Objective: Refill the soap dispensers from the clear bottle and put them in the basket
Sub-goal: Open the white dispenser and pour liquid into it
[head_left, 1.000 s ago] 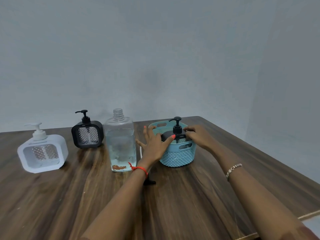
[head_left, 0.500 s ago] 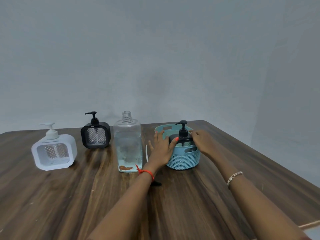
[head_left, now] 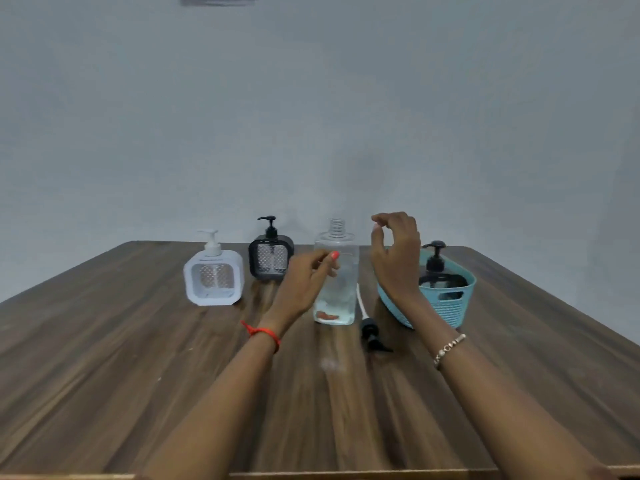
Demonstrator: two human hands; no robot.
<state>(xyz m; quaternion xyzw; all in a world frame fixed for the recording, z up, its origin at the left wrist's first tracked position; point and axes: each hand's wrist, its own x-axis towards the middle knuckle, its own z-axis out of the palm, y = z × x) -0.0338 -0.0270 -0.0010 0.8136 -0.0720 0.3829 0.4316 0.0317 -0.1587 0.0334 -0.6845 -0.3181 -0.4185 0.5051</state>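
The basket [head_left: 450, 303] is half hidden by the right hand [head_left: 396, 258], fingers loosely curled, empty; the left hand [head_left: 304, 282], open, overlaps the clear bottle [head_left: 337, 271].

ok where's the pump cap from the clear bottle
The loose pump cap lies on its side on the table, between the clear bottle and the blue basket, just in front of them.

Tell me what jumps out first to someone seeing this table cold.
Two bare hands hover mid-table, the left hand just left of the tall uncapped clear bottle, the right hand raised to its right. Right of them, a teal basket holds one black pump dispenser. A white dispenser and a black dispenser wait at the left.
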